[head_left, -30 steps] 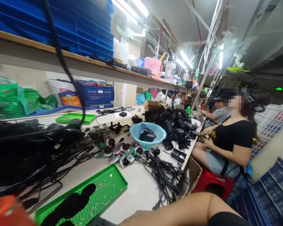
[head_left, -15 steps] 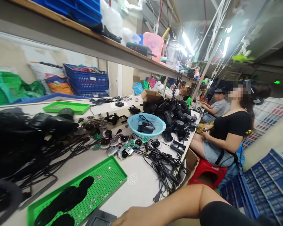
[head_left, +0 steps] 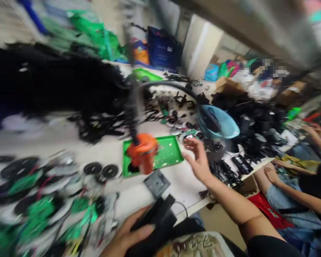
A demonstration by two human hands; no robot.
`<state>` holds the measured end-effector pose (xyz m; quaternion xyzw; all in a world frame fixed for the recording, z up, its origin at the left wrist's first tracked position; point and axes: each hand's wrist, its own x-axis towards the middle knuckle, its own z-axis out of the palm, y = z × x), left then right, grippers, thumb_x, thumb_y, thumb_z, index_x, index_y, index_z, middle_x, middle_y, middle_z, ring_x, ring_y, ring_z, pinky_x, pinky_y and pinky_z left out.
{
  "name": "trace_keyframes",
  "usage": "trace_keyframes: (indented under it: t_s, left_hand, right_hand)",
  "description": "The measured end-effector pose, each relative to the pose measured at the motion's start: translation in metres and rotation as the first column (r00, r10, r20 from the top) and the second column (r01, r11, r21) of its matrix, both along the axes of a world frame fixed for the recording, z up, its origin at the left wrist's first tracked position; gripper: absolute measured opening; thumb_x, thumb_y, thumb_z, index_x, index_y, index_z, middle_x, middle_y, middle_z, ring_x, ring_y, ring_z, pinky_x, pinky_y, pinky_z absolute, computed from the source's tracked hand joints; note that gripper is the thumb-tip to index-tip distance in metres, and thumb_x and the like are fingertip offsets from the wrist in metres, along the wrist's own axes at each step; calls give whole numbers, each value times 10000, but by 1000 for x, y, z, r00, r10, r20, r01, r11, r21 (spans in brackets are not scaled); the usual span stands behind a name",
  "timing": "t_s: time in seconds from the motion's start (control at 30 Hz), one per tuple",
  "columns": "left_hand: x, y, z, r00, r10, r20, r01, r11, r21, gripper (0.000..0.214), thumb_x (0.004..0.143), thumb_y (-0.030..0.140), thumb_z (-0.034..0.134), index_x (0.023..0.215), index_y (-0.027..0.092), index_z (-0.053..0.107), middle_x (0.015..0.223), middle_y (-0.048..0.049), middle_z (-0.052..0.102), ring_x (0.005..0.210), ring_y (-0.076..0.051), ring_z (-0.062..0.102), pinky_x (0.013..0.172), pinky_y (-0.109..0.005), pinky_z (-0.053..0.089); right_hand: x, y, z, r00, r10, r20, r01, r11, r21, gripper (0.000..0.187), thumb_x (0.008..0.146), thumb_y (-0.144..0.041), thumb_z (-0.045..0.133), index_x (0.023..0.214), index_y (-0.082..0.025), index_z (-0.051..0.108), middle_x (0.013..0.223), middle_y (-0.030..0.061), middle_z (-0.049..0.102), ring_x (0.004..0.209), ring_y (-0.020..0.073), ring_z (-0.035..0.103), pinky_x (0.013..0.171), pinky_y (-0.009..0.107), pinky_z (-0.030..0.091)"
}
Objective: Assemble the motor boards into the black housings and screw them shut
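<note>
The left hand sits low in the view at the near edge of the worktop, fingers wrapped around a black plastic piece. The right hand is well apart from it, higher in the view, open with its fingers spread, and holds nothing. Its arm comes in from the lower right, in a black sleeve.

The black piece lies in the left hand, so that hand is far nearer to it than the right. From the right hand, it lies down and to the left in the view. Its long axis runs slantwise, from the left palm up and to the right, and its free end points toward the gap between the hands. The camera is tilted and the frame smeared, so its exact shape is hard to make out.

Just above that free end, a grey square plate lies flat on the worktop. Beyond it is a green perforated tray, with a blurred orange object over its left part. Black discs lie to the left of the plate, and a blue basket stands past the right hand among heaped black cables. Farther right, a co-worker's hands stay separate from the person's own.
</note>
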<state>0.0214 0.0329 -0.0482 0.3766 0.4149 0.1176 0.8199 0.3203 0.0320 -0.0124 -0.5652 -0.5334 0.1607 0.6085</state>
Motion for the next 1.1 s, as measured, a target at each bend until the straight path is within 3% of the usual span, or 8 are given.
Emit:
trace_keyframes:
  t_s: [0.1, 0.2, 0.3, 0.4, 0.53, 0.67, 0.77, 1.1]
  left_hand:
    - [-1, -3, 1, 998, -45, 42, 43, 998, 50, 680, 663, 542, 900, 1253, 234, 756, 1374, -45, 708, 1345, -359, 579, 1213, -449, 397]
    - [3, 4, 3, 983, -101, 155, 88, 992, 90, 607, 741, 476, 845, 1296, 253, 736, 1353, -23, 720, 1288, -327, 618, 1163, -420, 433]
    - [4, 6, 1, 964, -131, 230, 114, 990, 85, 624, 779, 458, 808, 1357, 251, 695, 1350, -23, 719, 1220, -307, 648, 1109, -410, 461]
    - [4, 5, -3, 955, -150, 254, 132, 988, 84, 644, 789, 464, 798, 1375, 225, 680, 1338, -41, 722, 1167, -300, 660, 1071, -407, 474]
    - [3, 5, -5, 954, -140, 264, 132, 990, 47, 630, 791, 445, 810, 1375, 249, 679, 1310, -19, 733, 1185, -286, 654, 1041, -364, 477]
    - [2, 5, -3, 956, -137, 258, 130, 991, 44, 617, 777, 436, 828, 1356, 272, 694, 1258, 2, 751, 1149, -260, 662, 1027, -336, 479]
    - [1, 6, -1, 956, -133, 261, 130, 991, 30, 606, 783, 424, 828, 1356, 282, 695, 1305, 5, 737, 1154, -256, 667, 1019, -329, 490]
    - [3, 9, 0, 957, -118, 265, 119, 993, 15, 582, 797, 405, 829, 1353, 296, 694, 1338, 18, 727, 1185, -249, 674, 1035, -323, 498]
  right_hand:
    - [18, 17, -2, 993, 58, -106, -65, 996, -62, 380, 939, -332, 746, 1291, -306, 605, 1268, 45, 637, 1116, 219, 630, 1019, 408, 524]
    - [21, 28, 4, 969, 165, -186, -186, 978, -100, 385, 913, -461, 766, 1238, -294, 646, 1232, 55, 658, 1129, 261, 647, 1044, 477, 540]
    - [4, 30, 20, 903, 361, -232, -380, 924, -40, 747, 794, -714, 805, 1385, -322, 573, 1389, 86, 584, 1207, 332, 636, 1075, 561, 539]
    - [-22, 34, 35, 880, 444, -168, -459, 886, -62, 844, 771, -563, 912, 1474, -389, 477, 1412, 68, 563, 1133, 304, 691, 974, 506, 617]
    - [-39, 59, 33, 935, 321, -154, -330, 943, -39, 561, 872, -276, 828, 1359, -363, 562, 1261, 38, 632, 782, 170, 727, 673, 319, 635]
    - [-32, 93, 14, 977, 160, -145, -134, 976, 174, 399, 868, -384, 762, 1235, -308, 627, 1190, 39, 625, 598, 100, 629, 528, 265, 547]
    - [-25, 110, 3, 993, 61, -105, -36, 973, 226, 404, 878, -467, 718, 1229, -297, 614, 1039, 29, 636, 529, 104, 578, 452, 260, 476]
    - [-4, 137, -19, 995, 21, -99, 9, 956, 294, 345, 903, -541, 661, 1086, -264, 568, 729, -48, 548, 437, 104, 513, 407, 236, 394]
